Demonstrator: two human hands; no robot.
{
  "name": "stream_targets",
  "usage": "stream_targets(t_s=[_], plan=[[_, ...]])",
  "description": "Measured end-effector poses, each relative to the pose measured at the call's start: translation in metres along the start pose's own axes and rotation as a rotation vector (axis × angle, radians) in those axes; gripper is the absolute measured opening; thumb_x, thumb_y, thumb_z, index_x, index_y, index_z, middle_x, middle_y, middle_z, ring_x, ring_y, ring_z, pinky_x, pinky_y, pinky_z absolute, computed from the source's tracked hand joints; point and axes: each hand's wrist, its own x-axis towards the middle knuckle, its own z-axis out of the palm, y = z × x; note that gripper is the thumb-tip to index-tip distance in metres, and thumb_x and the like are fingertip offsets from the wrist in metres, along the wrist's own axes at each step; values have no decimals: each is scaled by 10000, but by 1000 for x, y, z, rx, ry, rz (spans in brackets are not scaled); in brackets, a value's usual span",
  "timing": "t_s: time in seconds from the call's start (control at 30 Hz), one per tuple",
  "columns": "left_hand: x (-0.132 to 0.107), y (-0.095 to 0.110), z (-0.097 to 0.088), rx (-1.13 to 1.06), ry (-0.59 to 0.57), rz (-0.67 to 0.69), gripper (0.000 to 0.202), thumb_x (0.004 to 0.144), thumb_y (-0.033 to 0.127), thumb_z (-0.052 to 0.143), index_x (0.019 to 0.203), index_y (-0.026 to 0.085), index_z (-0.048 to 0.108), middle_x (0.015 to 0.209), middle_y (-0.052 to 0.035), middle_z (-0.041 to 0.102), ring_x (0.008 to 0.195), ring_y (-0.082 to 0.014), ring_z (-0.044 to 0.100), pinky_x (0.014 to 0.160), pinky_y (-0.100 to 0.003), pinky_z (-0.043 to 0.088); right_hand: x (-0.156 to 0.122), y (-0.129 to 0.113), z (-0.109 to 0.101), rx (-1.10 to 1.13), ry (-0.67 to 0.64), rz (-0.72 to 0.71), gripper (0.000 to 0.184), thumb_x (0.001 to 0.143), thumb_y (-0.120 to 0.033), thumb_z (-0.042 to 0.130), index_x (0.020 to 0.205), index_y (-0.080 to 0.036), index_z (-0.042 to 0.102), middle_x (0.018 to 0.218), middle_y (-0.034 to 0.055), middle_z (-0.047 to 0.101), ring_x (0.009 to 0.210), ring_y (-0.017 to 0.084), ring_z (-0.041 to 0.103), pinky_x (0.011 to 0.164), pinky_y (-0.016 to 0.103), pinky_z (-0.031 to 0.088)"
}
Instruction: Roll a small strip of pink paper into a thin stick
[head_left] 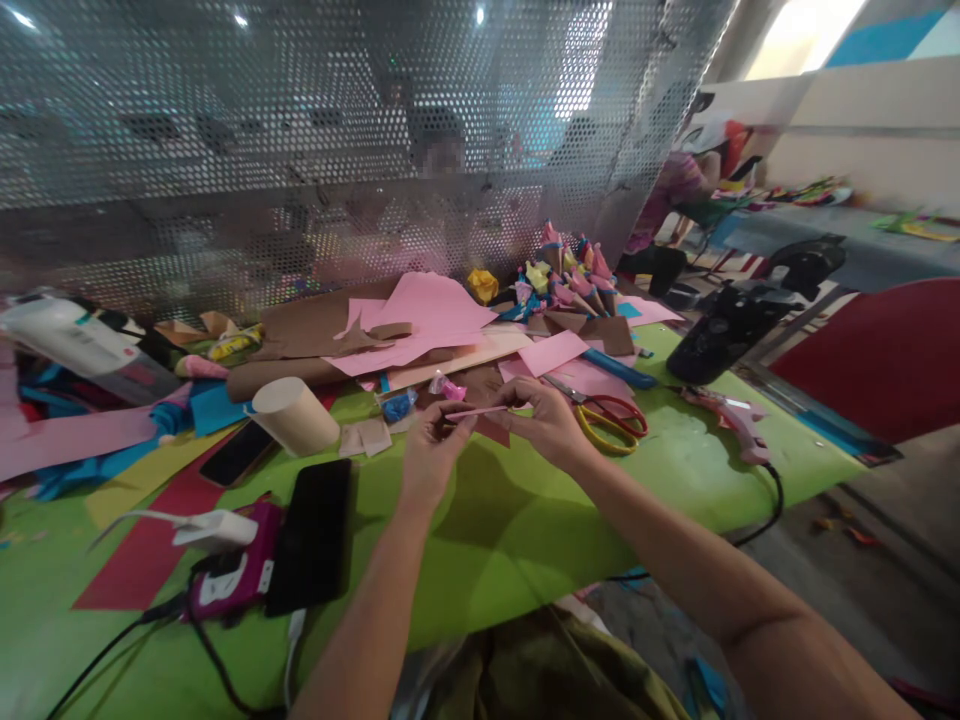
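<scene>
Pink strip [484,411]: held up over the desk [517,580], about midway between its left and right edges. Seen nearly edge-on, so I can't tell if it's folded.
Left hand [435,440]: fingers pinching the left end of the strip.
Right hand [546,420]: fingers pinching toward the right end, so both hands are on the same piece.
Looks done: whole heap of little paper shapes [574,280] by the far edge, toward the right corner, in pink, yellow and blue. I'd call those finished, but they're too small to check one by one.
Looks left: nothing I can see is stuck to the strip, so I'd guess this one's pretty early on. Big pink sheet [427,320] and brown paper [300,325] lie near the far edge, not made into anything yet imo.
Tools: scissors [589,403] just beside the right hand, glue gun [739,420] near the desk's right edge, neither one held.
</scene>
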Motion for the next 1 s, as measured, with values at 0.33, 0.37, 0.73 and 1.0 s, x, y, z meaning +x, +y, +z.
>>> stream_targets(t_s=[0.33, 0.37, 0.73, 1.0], plan=[[-1, 2, 0, -12, 12, 0, 209, 668, 337, 791, 769, 176, 706, 697, -3, 678, 651, -115, 583, 595, -213, 447, 0, -2, -3, 32, -10, 24, 219, 802, -409, 713, 754, -197, 689, 756, 22, 670, 713, 163, 587, 668, 292, 445], [-1, 3, 1, -15, 14, -4, 208, 667, 337, 791, 764, 175, 704, 692, -3, 676, 647, -114, 581, 592, -212, 445, 0, -2, -3, 34, -6, 25, 221, 801, -407, 712, 744, -195, 685, 748, 21, 666, 709, 162, 584, 666, 292, 445], [0, 0, 0, 4, -1, -7, 205, 664, 330, 789, 772, 171, 716, 703, -14, 677, 660, -122, 578, 613, -223, 450, -1, 1, 0, 2, -13, -8, 162, 810, -362, 706, 788, -203, 691, 766, 17, 663, 729, 164, 580, 676, 295, 438], [0, 0, 1, -13, 11, -24, 205, 642, 322, 796, 747, 165, 715, 673, -4, 666, 626, -108, 559, 582, -209, 422, -2, 1, 1, 11, -8, -11, 115, 807, -316, 707, 776, -206, 689, 753, 13, 662, 729, 165, 578, 682, 295, 437]])
